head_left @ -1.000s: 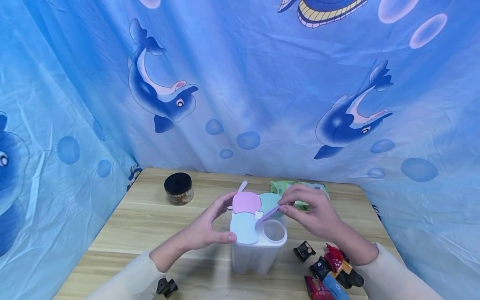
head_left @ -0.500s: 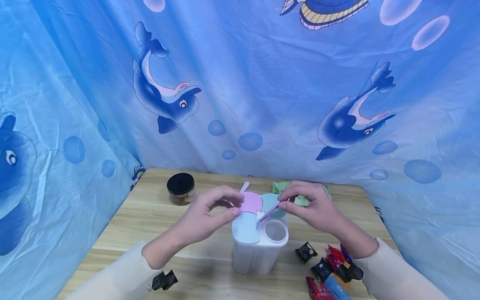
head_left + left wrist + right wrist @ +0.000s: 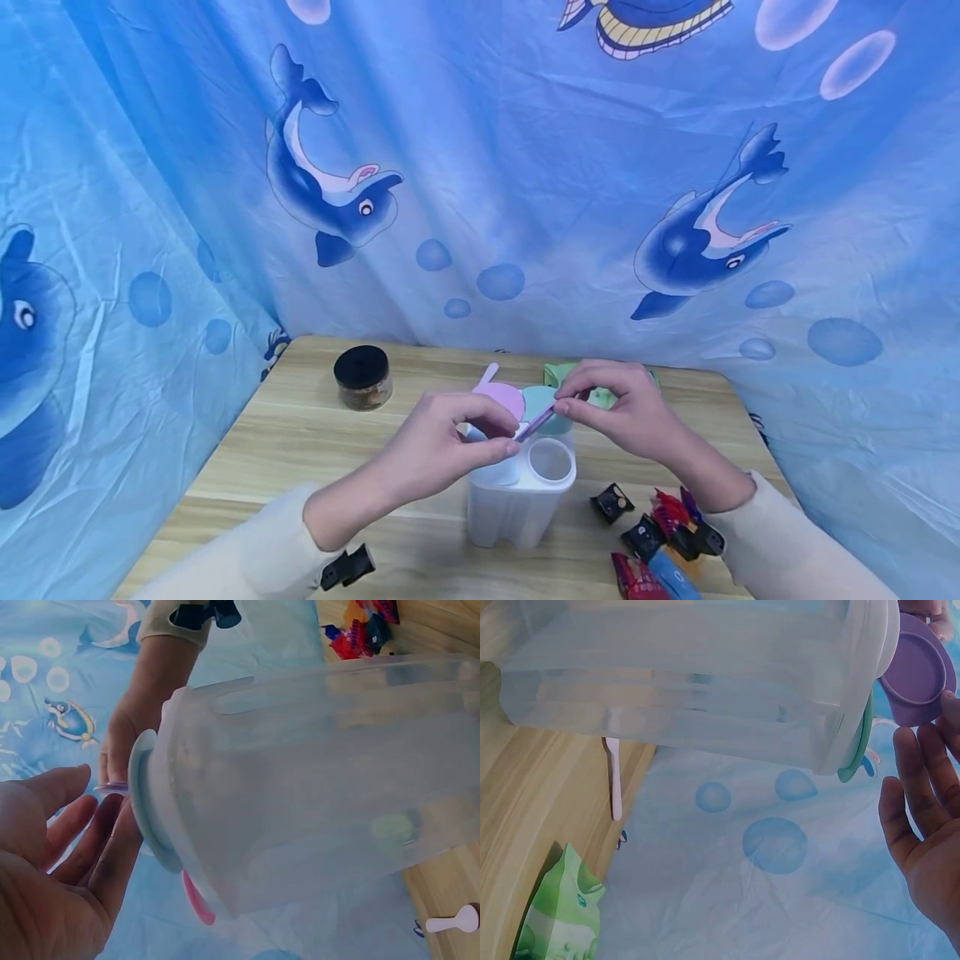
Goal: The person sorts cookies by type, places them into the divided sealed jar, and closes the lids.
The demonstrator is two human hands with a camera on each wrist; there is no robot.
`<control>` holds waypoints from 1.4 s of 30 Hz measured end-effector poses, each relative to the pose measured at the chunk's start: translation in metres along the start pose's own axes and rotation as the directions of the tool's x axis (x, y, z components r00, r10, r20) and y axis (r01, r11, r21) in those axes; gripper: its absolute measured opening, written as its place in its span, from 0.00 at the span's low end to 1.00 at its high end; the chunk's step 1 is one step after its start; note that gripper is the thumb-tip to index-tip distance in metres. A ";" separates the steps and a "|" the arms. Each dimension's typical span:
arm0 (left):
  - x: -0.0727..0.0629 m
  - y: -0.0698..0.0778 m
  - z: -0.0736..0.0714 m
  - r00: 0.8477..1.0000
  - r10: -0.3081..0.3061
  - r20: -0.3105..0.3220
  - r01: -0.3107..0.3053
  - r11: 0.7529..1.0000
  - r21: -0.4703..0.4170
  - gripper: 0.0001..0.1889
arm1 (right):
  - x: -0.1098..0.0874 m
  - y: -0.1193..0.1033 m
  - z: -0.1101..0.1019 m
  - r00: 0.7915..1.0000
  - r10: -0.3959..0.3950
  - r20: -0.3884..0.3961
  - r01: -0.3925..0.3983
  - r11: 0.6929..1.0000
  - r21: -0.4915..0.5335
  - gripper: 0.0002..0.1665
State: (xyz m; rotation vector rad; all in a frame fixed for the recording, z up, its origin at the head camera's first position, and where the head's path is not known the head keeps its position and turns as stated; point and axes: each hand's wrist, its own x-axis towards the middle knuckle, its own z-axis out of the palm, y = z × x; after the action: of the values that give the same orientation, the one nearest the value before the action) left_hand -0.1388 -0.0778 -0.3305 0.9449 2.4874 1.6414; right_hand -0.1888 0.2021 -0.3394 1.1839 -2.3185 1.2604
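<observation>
A translucent white storage container (image 3: pixel 517 508) stands upright on the wooden table, topped by pink (image 3: pixel 504 400), mint green (image 3: pixel 542 402) and pale blue lids (image 3: pixel 498 473). Its near right round opening (image 3: pixel 551 460) is uncovered. Above the top, a purple lid (image 3: pixel 913 667) stands tilted on edge. My right hand (image 3: pixel 622 408) pinches its upper right edge between thumb and fingertips. From the other side my left hand (image 3: pixel 442 446) reaches over the pale blue lid, thumb and curled fingers pinching the lid's lower left edge. The left hand partly covers the pale blue lid.
A black-capped jar (image 3: pixel 363 379) sits at the back left. Behind the container lie a pale scoop (image 3: pixel 615 780) and a green packet (image 3: pixel 562 907). Several small wrapped packets (image 3: pixel 660 542) are bunched at the front right. A blue dolphin-print curtain (image 3: pixel 480 167) hangs behind the table.
My left hand has left the container's left side, risen, and come rightward to the purple lid. The right hand keeps its pinch on the lid, almost in place.
</observation>
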 end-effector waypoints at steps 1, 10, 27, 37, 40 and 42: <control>0.001 0.000 0.001 1.000 0.001 0.003 -0.001 1.000 0.005 0.06 | 0.000 0.000 0.000 1.000 0.006 0.000 -0.006 1.000 -0.005 0.11; 0.006 -0.002 0.007 1.000 0.025 -0.016 -0.024 0.996 0.082 0.03 | -0.001 0.000 0.000 1.000 0.020 -0.004 -0.020 1.000 -0.001 0.12; 0.005 -0.004 0.009 0.998 0.023 -0.055 -0.016 0.993 0.113 0.02 | -0.033 0.018 -0.017 0.998 0.067 -0.017 -0.067 0.998 -0.014 0.16; 0.007 -0.006 0.008 0.999 0.044 -0.031 -0.041 0.994 0.102 0.03 | -0.090 0.046 -0.041 0.959 0.265 -0.097 -0.274 0.956 -0.102 0.15; 0.008 -0.006 0.007 0.999 0.044 -0.031 -0.041 0.994 0.104 0.03 | -0.107 0.056 -0.049 0.941 0.322 -0.105 -0.335 0.933 -0.134 0.13; 0.009 -0.006 0.007 0.998 0.048 -0.030 -0.044 0.993 0.105 0.03 | -0.119 0.063 -0.053 0.928 0.356 -0.109 -0.370 0.914 -0.165 0.12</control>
State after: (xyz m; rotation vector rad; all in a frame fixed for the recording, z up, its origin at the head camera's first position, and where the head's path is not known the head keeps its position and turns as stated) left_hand -0.1466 -0.0692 -0.3364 1.0008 2.6153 1.5656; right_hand -0.1685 0.3271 -0.4099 0.6517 -2.6107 1.1427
